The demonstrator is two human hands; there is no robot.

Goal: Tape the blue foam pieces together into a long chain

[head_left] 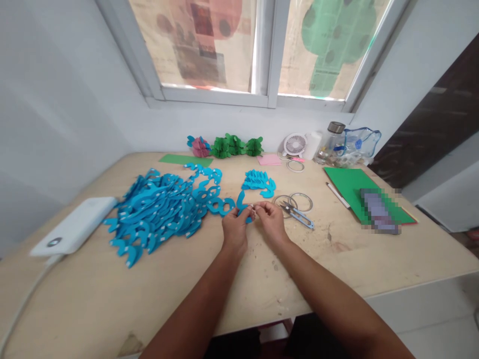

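My left hand (235,230) pinches a blue curved piece (241,199) at the end of a chain of similar pieces. Right beside it, my right hand (272,219) has thumb and forefinger pinched together at a tiny whitish bit, too small to make out. To the left, a large heap of blue curved pieces (157,212) with white patches on their ends lies on the table, and the chain runs out of it to my left hand. A small stack of blue curved pieces (258,180) sits just beyond my hands.
Thread snips (299,217) and rings of tape (302,201) lie right of my hands. A white power bank (75,224) with a cable is at left. Green card (348,192), a pen (338,195) and a blurred phone-like object are at right. Paper flowers (234,144), a fan (295,145) and a bottle (334,142) stand behind.
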